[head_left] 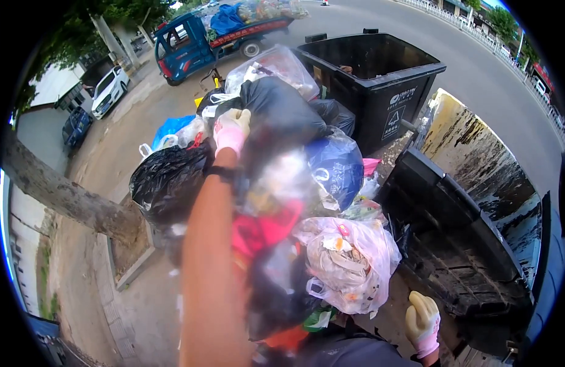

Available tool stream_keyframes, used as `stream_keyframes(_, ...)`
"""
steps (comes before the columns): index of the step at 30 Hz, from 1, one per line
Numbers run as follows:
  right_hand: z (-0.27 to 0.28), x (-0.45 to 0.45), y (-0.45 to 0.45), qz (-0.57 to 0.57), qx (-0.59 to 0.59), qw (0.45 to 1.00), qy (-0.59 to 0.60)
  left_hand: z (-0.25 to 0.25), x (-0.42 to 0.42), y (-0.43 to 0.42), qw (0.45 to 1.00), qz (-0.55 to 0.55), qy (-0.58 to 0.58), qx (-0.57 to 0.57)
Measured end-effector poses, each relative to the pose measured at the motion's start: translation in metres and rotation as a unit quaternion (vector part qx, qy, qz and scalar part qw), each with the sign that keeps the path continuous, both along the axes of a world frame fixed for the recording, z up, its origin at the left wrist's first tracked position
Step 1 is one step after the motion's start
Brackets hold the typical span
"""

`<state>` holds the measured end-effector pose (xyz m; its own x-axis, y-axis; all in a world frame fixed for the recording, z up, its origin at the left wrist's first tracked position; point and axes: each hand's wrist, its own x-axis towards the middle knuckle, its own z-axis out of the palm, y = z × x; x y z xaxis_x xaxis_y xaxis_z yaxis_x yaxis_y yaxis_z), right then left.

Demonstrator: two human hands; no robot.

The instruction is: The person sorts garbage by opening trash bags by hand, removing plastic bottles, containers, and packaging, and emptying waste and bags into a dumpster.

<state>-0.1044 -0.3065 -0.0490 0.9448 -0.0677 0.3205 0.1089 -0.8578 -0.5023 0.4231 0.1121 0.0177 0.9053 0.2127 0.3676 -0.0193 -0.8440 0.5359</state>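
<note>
My left hand [231, 129], in a white and pink work glove, reaches far forward, its fingers closed on the edge of a black garbage bag [279, 110]. Motion blurs the bag's lower part. Left of that wrist sits another black bag [172, 177], knotted at the top; to the right lies a blue bag [336, 166]. My right hand [423, 324], gloved with yellowish fingers, hangs low at the right, loosely bent and holding nothing. Nearest to it is a translucent pink bag [349, 263] stuffed with refuse.
A black wheeled bin [380, 79] stands open behind the heap. Another dark bin [453, 238] lies tilted at the right, beside a stained panel [484, 171]. A tree trunk [74, 196] rises at the left. A blue three-wheeled truck [215, 43] loaded with waste is parked behind.
</note>
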Motion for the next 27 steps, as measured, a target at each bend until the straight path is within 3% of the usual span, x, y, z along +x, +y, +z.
stream_keyframes(2,0.003,0.008,0.001,0.004,0.013,1.0,-0.003,0.004,-0.045,-0.008,0.994,-0.039,-0.054,-0.085)
stream_keyframes(6,0.018,0.053,0.007,0.055,0.025,0.996,-0.073,0.006,-0.127,-0.011,0.983,-0.108,-0.133,-0.072)
stream_keyframes(7,0.024,0.069,0.011,0.066,0.043,0.993,-0.089,0.011,-0.146,-0.01,0.981,-0.13,-0.144,-0.009)
stream_keyframes(12,0.083,0.157,0.061,0.167,0.029,0.966,-0.195,0.024,-0.234,-0.011,0.959,-0.16,-0.216,-0.093)
stream_keyframes(14,0.098,0.186,0.095,0.197,0.007,0.959,-0.203,0.042,-0.27,-0.026,0.961,-0.112,-0.187,-0.168)
stream_keyframes(16,0.099,0.206,0.131,0.231,-0.04,0.955,-0.18,0.038,-0.291,-0.027,0.969,-0.133,-0.122,-0.17)
stream_keyframes(18,0.075,0.218,0.162,0.272,-0.048,0.948,-0.158,-0.007,-0.298,-0.021,0.967,-0.147,-0.134,-0.159)
stream_keyframes(20,0.051,0.221,0.188,0.294,-0.048,0.945,-0.132,-0.03,-0.313,-0.021,0.97,-0.088,-0.029,-0.227)
stream_keyframes(22,0.029,0.214,0.204,0.304,0.002,0.952,-0.039,-0.038,-0.32,-0.021,0.961,-0.054,-0.069,-0.264)
stream_keyframes(27,0.044,0.204,0.208,0.335,0.065,0.937,-0.081,-0.004,-0.332,-0.042,0.947,-0.019,-0.08,-0.311)
